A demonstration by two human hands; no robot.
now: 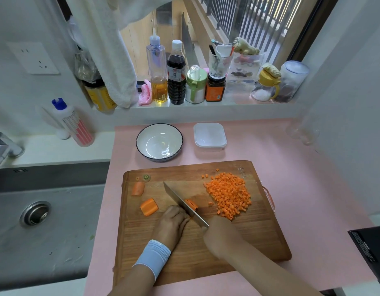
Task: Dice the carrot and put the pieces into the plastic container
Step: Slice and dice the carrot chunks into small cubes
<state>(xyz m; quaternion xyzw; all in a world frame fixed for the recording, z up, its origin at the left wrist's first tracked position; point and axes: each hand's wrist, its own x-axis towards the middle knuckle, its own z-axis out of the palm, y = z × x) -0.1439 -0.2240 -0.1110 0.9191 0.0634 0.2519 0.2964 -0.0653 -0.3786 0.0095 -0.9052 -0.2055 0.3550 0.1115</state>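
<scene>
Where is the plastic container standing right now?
In the head view, the plastic container stands on the pink counter, beyond the cutting board and just right of the white bowl.

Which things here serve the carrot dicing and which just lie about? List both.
For the job: left hand, right hand, knife, carrot piece being cut, carrot chunks, diced carrot pile, cutting board, plastic container.

Lying about: bowl, oil bottle, dark sauce bottle, ginger, sink.
</scene>
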